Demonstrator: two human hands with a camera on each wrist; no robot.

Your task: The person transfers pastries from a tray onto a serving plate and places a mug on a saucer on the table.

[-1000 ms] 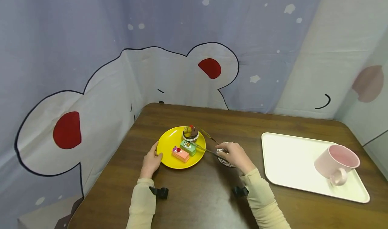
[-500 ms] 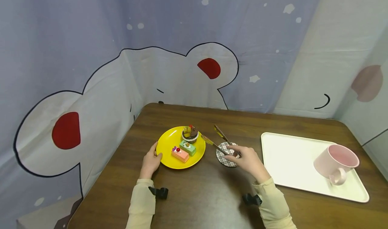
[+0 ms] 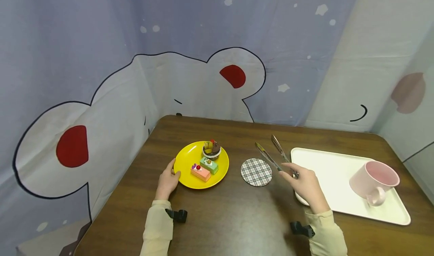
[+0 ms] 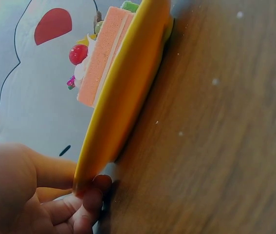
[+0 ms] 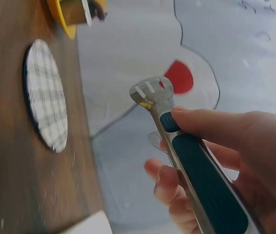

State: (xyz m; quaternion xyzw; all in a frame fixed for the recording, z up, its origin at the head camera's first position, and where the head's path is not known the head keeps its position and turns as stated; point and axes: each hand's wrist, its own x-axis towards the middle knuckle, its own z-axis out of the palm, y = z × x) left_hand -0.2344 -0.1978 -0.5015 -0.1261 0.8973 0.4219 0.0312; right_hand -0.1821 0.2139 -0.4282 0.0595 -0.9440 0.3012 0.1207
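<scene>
My left hand [image 3: 167,180] grips the left rim of a yellow plate [image 3: 184,173], thumb on top and fingers beneath in the left wrist view. On the plate are a pink cake slice [image 3: 200,173], a green cake slice [image 3: 209,165] and a chocolate cupcake [image 3: 211,151]. My right hand [image 3: 306,184] holds metal tongs [image 3: 268,157] with dark green grip pads [image 5: 208,185]; their two arms are spread, with nothing between the tips. The tongs are raised between the plaid round coaster [image 3: 256,172] and the cream tray [image 3: 325,173].
A pink mug [image 3: 366,180] stands on the right part of the cream tray, its handle toward the front. Behind the brown wooden table [image 3: 223,226] hangs a printed curtain [image 3: 190,22].
My right hand has moved right with the tongs, away from the plate and past the coaster, which is now uncovered. The left hand has stayed at the plate's rim.
</scene>
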